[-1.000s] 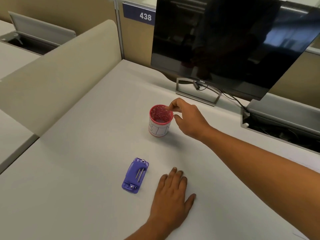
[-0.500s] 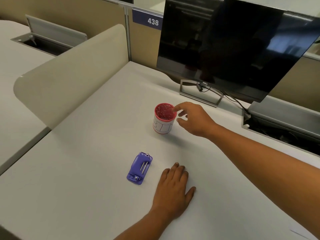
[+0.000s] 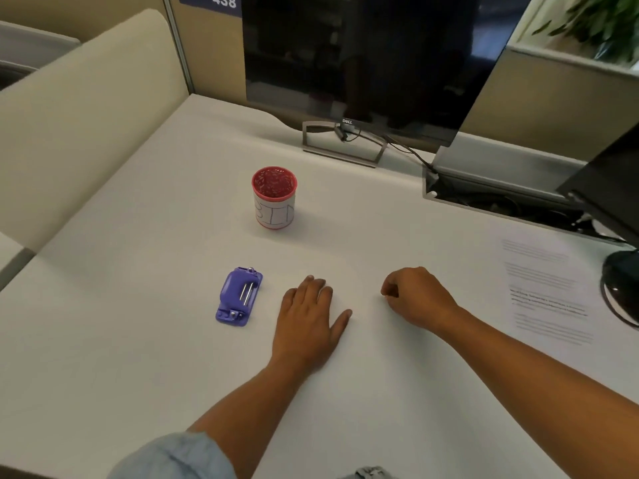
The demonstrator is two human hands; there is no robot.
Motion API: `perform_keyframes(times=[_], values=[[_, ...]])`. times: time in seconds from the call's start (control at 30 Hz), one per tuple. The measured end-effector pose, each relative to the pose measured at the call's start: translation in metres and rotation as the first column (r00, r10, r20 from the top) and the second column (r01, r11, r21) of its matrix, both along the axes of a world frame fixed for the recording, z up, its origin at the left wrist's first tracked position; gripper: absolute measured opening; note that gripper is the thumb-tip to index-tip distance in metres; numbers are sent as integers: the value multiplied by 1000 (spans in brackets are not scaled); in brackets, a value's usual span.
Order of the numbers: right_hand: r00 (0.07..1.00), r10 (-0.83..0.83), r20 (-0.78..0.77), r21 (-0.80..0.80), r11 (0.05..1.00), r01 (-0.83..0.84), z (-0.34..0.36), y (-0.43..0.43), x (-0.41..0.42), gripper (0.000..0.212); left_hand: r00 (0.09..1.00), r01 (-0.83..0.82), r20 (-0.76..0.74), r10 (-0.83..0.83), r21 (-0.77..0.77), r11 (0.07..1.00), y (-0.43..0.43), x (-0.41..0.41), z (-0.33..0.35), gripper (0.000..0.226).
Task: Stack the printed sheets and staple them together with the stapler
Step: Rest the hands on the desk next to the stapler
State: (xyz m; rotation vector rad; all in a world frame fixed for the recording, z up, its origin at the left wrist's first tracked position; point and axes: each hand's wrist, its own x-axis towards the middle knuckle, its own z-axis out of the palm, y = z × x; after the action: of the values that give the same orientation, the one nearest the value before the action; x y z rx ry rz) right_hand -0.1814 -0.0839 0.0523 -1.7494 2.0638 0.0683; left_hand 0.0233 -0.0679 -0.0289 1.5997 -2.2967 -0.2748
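Partition panel (image 3: 86, 108): beige, along the left edge of the desk (image 3: 138, 375); not part of the job.
Stapler (image 3: 238, 297): small, purple, lying flat with its metal strips facing up, just left of the left hand and not touched. Judged rigid plastic, light and easy to lift. Best gripped across its two long sides, thumb kept off the metal.
Cup (image 3: 274, 198): red-rimmed, upright, farther back on the desk, with hand lettering on its paper wrap. Stands alone.
Left hand (image 3: 307, 319): palm down on the desk, fingers straight and slightly spread, holding nothing.
Monitor (image 3: 363, 63): dark screen on a grey stand at the back, cable trailing right.
Right hand (image 3: 418, 295): resting on the desk, fingers curled in, thumb against the forefinger. Nothing shows between them.
Printed sheets (image 3: 546, 292): far right, flat on the desk, faint text facing up, well apart from the stapler with both hands between. Count unclear; edges blend into the white surface.
Handling of sheets: judged thin, light and floppy, and hard to pinch while flat on a smooth top. Likely easier to slide them or lift a corner first, then hold by the edges and tap square.
Task status: stacking not yet begun, nothing stapled.
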Motion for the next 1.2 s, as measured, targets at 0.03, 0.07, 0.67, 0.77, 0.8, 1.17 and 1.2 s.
perform_keyframes(times=[0.03, 0.07, 0.67, 0.77, 0.8, 1.17, 1.2], values=[[1000, 4, -6, 6, 1000, -4, -3, 4, -1, 21, 1000, 1, -1, -1, -2, 1000, 0, 0, 0, 51], [1000, 9, -8, 5, 1000, -9, -6, 8, -1, 21, 1000, 2, 0, -2, -2, 1000, 0, 0, -1, 50], [958, 84, -273, -6, 996, -89, -12, 0, 33, 28, 1000, 3, -11, -3, 8, 1000, 1, 1, 0, 50], [949, 102, -297, 1, 994, -106, -12, -2, 37, 29, 1000, 1, -10, -1, 7, 1000, 1, 1, 0, 50], [947, 106, -305, 9, 994, -108, -12, -3, 38, 28, 1000, 1, -11, -1, 7, 1000, 1, 1, 0, 50], [930, -356, 93, 26, 935, 355, -13, -18, 18, 22, 1000, 8, -14, -8, 15, 1000, 0, 2, 1, 48], [866, -449, 219, 29, 891, 454, -9, -23, 14, 22, 1000, 10, -13, -9, 17, 1000, 0, 2, 1, 48]])
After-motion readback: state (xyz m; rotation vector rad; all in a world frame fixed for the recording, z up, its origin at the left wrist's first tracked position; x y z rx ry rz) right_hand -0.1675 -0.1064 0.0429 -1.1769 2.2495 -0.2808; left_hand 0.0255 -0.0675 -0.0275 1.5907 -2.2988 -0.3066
